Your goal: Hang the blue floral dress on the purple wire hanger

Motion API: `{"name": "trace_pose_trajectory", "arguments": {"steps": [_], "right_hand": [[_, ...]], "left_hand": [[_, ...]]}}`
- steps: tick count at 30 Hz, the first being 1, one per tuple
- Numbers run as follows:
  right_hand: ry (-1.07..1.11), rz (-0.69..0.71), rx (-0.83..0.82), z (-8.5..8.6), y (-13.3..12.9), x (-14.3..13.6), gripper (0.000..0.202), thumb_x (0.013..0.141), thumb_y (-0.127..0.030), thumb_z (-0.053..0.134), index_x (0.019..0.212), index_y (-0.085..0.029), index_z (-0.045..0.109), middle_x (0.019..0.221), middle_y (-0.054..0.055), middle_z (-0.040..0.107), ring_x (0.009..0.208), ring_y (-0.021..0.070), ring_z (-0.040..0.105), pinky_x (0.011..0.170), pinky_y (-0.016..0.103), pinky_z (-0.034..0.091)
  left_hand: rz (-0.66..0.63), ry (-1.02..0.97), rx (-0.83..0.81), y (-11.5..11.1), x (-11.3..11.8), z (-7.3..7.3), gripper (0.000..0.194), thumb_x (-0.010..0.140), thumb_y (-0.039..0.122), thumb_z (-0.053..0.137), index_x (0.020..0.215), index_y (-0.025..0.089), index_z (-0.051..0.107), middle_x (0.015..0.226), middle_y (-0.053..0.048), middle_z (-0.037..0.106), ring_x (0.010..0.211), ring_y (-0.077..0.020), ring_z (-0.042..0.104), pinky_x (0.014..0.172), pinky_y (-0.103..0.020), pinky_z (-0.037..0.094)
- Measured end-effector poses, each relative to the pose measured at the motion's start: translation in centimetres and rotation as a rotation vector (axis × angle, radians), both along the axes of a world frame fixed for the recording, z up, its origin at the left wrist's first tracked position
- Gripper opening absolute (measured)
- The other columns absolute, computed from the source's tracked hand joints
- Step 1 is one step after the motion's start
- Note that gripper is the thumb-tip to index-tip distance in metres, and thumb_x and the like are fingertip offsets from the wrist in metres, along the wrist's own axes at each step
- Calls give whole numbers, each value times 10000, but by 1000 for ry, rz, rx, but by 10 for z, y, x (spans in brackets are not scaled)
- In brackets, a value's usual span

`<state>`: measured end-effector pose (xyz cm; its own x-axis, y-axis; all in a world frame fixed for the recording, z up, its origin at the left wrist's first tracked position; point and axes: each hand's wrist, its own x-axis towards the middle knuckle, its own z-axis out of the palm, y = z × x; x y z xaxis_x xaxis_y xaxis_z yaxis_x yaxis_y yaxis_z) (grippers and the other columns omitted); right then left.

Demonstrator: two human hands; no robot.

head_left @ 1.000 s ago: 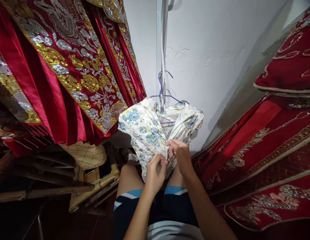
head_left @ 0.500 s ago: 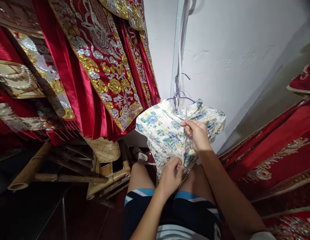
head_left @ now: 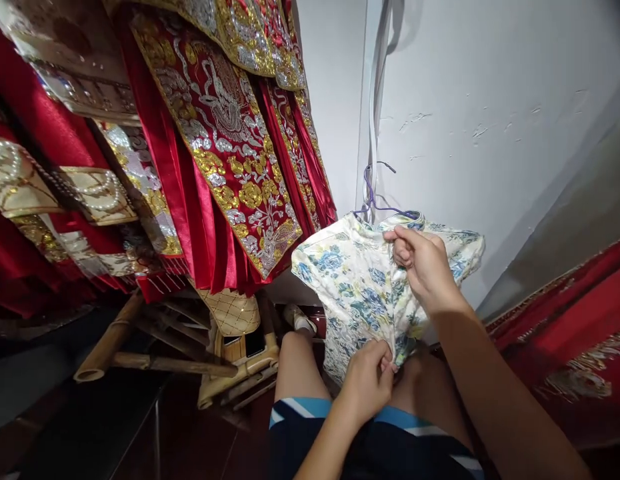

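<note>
A white garment with blue and yellow flowers (head_left: 355, 287) hangs on a purple wire hanger (head_left: 371, 193) above my knees. Near its collar, my right hand (head_left: 421, 261) pinches the front edge between thumb and finger, the other fingers curled. Lower down on the same front edge, my left hand (head_left: 373, 373) is closed on the cloth. The edge runs fairly straight between my two hands. Part of the garment's right side is hidden behind my right hand and forearm.
Red embroidered garments with gold and silver sequins (head_left: 240, 153) hang at the left. Below them stands a bamboo chair (head_left: 175, 363) with a quilted cream cloth (head_left: 233, 310). A pale wall (head_left: 470, 87) rises ahead, and more red cloth (head_left: 575, 333) is at the right.
The view has shifted, so the garment and both hands appear further right and lower. My right hand has moved up to the collar, and the garment's front looks flatter and its edges more closely aligned.
</note>
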<state>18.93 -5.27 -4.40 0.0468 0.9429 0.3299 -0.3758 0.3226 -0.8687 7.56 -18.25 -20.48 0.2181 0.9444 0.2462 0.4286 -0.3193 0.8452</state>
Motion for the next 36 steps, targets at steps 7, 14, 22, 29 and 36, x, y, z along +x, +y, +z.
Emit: {"name": "trace_pose_trajectory", "arguments": {"steps": [7, 14, 22, 29, 36], "right_hand": [[2, -3, -69, -30, -20, -7, 270, 755, -418, 745, 771, -151, 708, 421, -59, 418, 385, 73, 305, 391, 238, 163], [51, 23, -104, -57, -19, -28, 235, 809, -377, 676, 704, -168, 653, 414, -56, 426, 400, 78, 324, 416, 239, 215], [85, -54, -47, -19, -31, -14, 210, 822, -344, 680, 751, -147, 695, 427, -59, 425, 406, 73, 325, 423, 230, 227], [34, -40, -94, -34, -54, -17, 218, 848, -361, 681, 792, -150, 697, 425, -64, 416, 421, 67, 288, 440, 220, 227], [-77, -81, -43, -33, -48, -6, 248, 865, -393, 674, 824, -149, 691, 429, -66, 428, 423, 78, 336, 438, 218, 249]], "left_hand": [[30, -121, -27, -5, 0, -21, 137, 898, 145, 514, 796, 205, 444, 813, -20, 524, 793, -174, 513, 722, -283, 392], [58, -147, -42, 2, -11, -28, 193, 930, 192, 517, 768, 204, 412, 783, -13, 485, 766, -170, 475, 699, -284, 363], [-32, -194, -53, -1, 9, -26, 217, 978, 271, 497, 785, 195, 434, 803, -16, 476, 777, -160, 479, 695, -265, 363], [1, -331, -98, -1, 1, -42, 220, 960, 321, 573, 806, 171, 527, 788, -17, 520, 774, -154, 496, 719, -264, 391], [15, -282, 188, 19, -29, 9, 290, 949, 325, 620, 711, 164, 572, 729, -31, 604, 724, -150, 563, 694, -269, 424]]}}
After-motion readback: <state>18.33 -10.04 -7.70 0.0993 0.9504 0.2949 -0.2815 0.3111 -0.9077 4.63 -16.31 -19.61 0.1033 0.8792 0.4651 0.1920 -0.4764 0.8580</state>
